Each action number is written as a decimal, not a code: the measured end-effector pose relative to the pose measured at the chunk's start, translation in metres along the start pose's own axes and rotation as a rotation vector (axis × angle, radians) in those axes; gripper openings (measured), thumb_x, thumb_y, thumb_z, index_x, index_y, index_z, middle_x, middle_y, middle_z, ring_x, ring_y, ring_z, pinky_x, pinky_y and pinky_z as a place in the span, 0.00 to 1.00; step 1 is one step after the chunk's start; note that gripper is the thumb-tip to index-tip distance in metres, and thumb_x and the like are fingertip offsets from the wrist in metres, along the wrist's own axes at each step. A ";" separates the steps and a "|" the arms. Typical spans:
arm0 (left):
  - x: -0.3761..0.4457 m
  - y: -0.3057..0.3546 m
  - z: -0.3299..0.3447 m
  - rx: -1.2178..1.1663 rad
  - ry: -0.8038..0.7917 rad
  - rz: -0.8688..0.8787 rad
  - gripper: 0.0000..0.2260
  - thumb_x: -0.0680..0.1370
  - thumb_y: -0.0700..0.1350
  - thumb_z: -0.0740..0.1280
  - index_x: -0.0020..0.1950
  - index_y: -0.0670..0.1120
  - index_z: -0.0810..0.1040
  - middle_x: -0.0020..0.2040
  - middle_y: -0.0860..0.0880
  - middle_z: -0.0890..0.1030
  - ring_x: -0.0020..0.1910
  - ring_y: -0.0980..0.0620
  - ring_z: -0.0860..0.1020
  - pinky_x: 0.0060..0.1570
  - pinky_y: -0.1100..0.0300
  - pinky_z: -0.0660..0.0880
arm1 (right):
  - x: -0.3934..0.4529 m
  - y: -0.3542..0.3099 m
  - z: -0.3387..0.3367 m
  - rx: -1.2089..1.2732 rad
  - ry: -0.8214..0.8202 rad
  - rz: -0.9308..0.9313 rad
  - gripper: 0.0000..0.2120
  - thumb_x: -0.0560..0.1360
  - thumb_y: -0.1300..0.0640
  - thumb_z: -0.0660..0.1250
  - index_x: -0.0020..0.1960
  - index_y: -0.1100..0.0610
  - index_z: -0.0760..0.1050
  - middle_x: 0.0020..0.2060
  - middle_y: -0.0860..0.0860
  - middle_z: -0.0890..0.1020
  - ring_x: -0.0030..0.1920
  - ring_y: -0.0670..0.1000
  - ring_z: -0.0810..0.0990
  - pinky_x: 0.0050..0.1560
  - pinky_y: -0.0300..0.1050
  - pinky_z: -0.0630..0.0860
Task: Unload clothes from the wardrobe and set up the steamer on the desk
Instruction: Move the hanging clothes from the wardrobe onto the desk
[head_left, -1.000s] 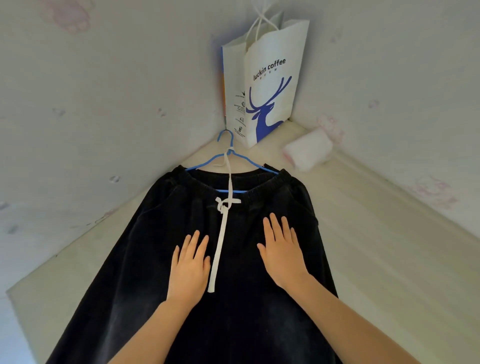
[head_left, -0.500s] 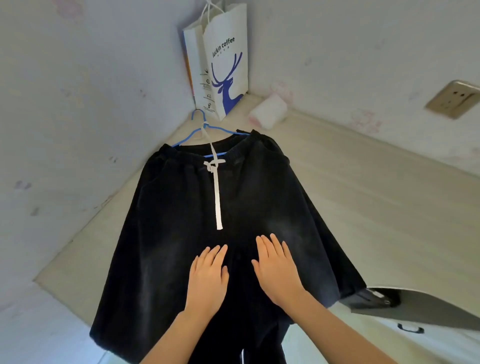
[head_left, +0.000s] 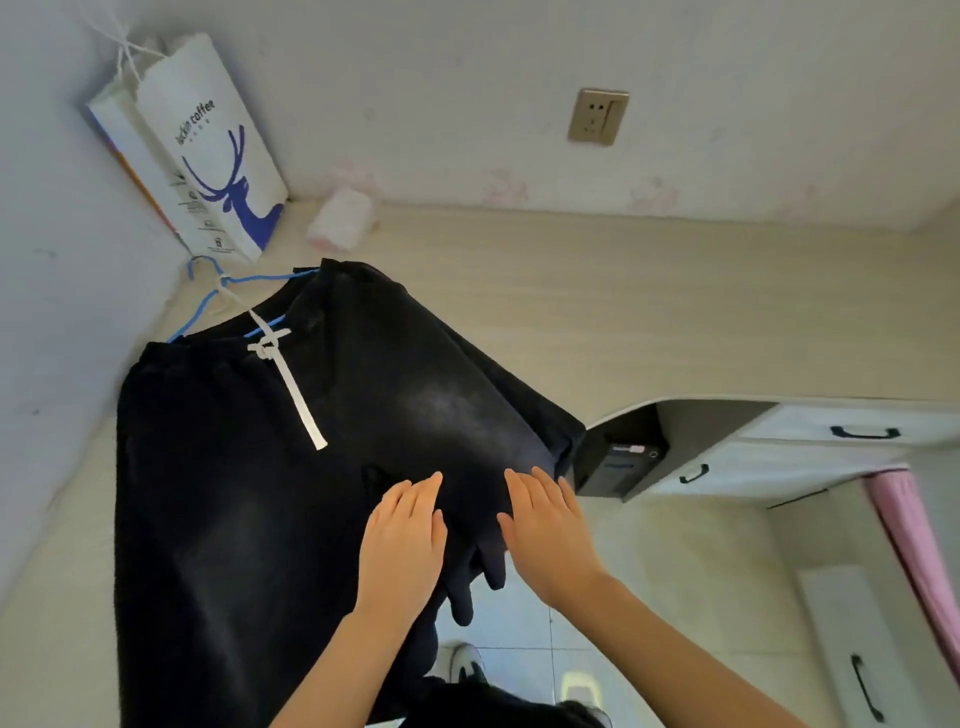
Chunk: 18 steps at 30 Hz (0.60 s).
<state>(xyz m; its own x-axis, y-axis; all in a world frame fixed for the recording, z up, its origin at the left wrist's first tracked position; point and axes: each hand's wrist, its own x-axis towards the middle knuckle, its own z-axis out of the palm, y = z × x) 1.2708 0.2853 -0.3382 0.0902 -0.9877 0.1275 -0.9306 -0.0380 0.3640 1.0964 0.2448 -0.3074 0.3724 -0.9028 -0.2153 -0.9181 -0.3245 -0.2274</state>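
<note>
Both hands slid further down, left hand (head_left: 402, 540) and right hand (head_left: 550, 530) flat, fingers spread, on faded black trousers (head_left: 249, 519), white drawstring (head_left: 291, 379)

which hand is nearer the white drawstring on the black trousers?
Left. The left hand lies flat on the black trousers below and right of the white drawstring; the right hand lies flat farther right, near the trousers' edge.

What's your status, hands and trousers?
Both hands, left and right, flat on black trousers. Trousers on blue hanger, spread over desk. No steamer visible.
</note>
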 end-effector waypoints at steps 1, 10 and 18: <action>0.003 0.009 0.000 0.003 -0.011 0.034 0.20 0.73 0.42 0.72 0.64 0.44 0.77 0.55 0.48 0.82 0.58 0.47 0.79 0.53 0.53 0.77 | -0.009 0.008 -0.001 0.015 0.005 0.038 0.25 0.82 0.48 0.51 0.76 0.56 0.54 0.75 0.53 0.62 0.76 0.56 0.54 0.75 0.54 0.47; -0.003 0.111 0.028 -0.016 -0.176 0.365 0.18 0.73 0.45 0.72 0.62 0.44 0.79 0.52 0.48 0.83 0.53 0.50 0.80 0.48 0.57 0.80 | -0.107 0.086 0.005 0.032 0.089 0.335 0.25 0.82 0.47 0.52 0.75 0.57 0.57 0.73 0.54 0.64 0.75 0.57 0.57 0.74 0.55 0.50; -0.069 0.225 0.062 -0.069 -0.329 0.603 0.17 0.77 0.44 0.66 0.65 0.44 0.76 0.55 0.50 0.82 0.57 0.49 0.77 0.53 0.55 0.77 | -0.233 0.156 0.025 0.023 0.237 0.566 0.21 0.73 0.48 0.69 0.62 0.58 0.75 0.57 0.53 0.81 0.61 0.57 0.78 0.61 0.57 0.75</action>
<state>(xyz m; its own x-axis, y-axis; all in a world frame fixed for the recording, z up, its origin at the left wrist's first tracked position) 1.0328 0.3354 -0.3223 -0.5583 -0.8285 0.0435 -0.7589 0.5312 0.3766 0.8701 0.4118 -0.3162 -0.2152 -0.9722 -0.0923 -0.9604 0.2279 -0.1604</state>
